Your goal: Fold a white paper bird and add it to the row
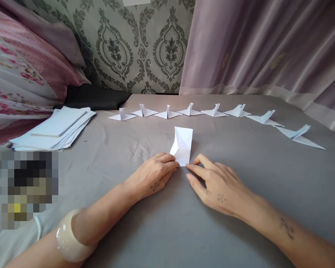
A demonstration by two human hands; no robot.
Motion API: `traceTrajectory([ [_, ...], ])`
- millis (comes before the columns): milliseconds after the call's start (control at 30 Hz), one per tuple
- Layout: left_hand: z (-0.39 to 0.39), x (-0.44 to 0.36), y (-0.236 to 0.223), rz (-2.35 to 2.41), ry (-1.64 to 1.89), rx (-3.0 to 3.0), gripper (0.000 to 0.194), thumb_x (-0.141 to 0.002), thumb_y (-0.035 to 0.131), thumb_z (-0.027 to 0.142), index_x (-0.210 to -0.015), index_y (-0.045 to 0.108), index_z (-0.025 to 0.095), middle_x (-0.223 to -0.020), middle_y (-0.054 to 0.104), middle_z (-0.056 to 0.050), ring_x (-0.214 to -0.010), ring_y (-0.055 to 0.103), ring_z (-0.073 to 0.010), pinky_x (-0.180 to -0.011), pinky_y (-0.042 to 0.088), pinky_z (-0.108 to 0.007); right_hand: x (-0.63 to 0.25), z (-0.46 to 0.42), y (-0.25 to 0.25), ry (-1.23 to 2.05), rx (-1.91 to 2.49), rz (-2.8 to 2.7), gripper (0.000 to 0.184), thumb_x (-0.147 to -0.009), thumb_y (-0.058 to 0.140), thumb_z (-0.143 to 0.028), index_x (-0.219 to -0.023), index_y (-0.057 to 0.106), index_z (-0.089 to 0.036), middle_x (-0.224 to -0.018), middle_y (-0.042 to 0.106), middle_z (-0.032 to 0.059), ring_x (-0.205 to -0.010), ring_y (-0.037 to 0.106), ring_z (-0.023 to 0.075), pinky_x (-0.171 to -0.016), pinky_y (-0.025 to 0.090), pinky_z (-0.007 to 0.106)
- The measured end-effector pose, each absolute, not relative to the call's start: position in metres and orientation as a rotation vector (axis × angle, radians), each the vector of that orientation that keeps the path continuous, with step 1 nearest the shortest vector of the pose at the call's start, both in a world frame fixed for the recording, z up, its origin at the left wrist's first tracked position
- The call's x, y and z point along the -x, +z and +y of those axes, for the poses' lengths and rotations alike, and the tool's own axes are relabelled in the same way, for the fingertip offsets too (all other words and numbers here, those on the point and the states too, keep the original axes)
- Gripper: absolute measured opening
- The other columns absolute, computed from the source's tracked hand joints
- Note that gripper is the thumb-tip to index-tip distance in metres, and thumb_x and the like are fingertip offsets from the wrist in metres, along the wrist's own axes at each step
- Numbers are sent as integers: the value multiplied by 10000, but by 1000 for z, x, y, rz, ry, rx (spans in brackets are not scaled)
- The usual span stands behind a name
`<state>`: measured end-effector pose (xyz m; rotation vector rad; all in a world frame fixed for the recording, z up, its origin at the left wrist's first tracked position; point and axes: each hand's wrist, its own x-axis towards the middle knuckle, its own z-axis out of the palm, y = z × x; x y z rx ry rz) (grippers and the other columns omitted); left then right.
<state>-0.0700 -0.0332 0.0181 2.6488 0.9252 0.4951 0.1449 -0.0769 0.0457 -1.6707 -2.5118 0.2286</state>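
A partly folded sheet of white paper (184, 143) lies on the grey cloth in front of me, with crease lines and a flap at its left side. My left hand (158, 173) is closed at its lower left corner, fingertips pinching the edge; the thumb is mostly hidden. At the lower right corner, my right hand (212, 180) touches the paper with a fingertip. Its thumb and fingers are apart, and it grips nothing.
Several folded white paper birds (190, 109) stand in a curved row beyond the paper. A stack of white paper (56, 126) lies at the left, near a black folded item (97, 97). Curtains (240, 44) and patterned wallpaper (142, 48) border the grey cloth surface (114, 149).
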Motion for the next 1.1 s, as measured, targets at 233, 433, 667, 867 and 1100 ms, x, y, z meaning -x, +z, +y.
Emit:
traceTrajectory([
  [233,-27,65,15,1001,491,-2689,298,-1000,388,270,-1047,675,209,-1015,654,-61,-922,591,-180,-822,500,-299,-174,-59,26,420,1577,-2197,264,-882,468,-184,-933,716,-261,-893,653,-18,-599,555,92,-606,416,262],
  [433,-29,60,15,1055,471,-2794,300,-990,389,251,-982,682,192,-969,675,-62,-902,610,-189,-786,514,-307,-168,-62,19,285,1423,-2290,319,-919,443,-164,-1118,675,-254,-905,631,10,-681,549,115,-677,412,276],
  [667,-30,61,16,1230,613,-2658,216,-928,449,167,-1009,647,198,-957,682,-44,-797,637,-159,-724,515,-275,-159,-70,25,163,1324,-2510,358,-958,409,-244,-1244,624,-278,-981,570,39,-700,470,139,-746,395,326],
  [867,-33,69,17,1013,533,-2744,275,-945,412,152,-1072,652,197,-1035,649,-68,-926,603,-184,-811,514,-300,-153,-75,29,93,1408,-2514,344,-961,398,-253,-1210,635,-247,-959,565,42,-677,457,145,-737,373,341],
  [1100,-41,64,26,1045,256,-2922,324,-958,338,142,-1032,653,153,-866,615,-71,-779,553,-189,-640,500,-280,-148,-79,30,79,1444,-2543,370,-974,365,-272,-1286,563,-281,-960,527,46,-721,474,161,-764,369,353],
])
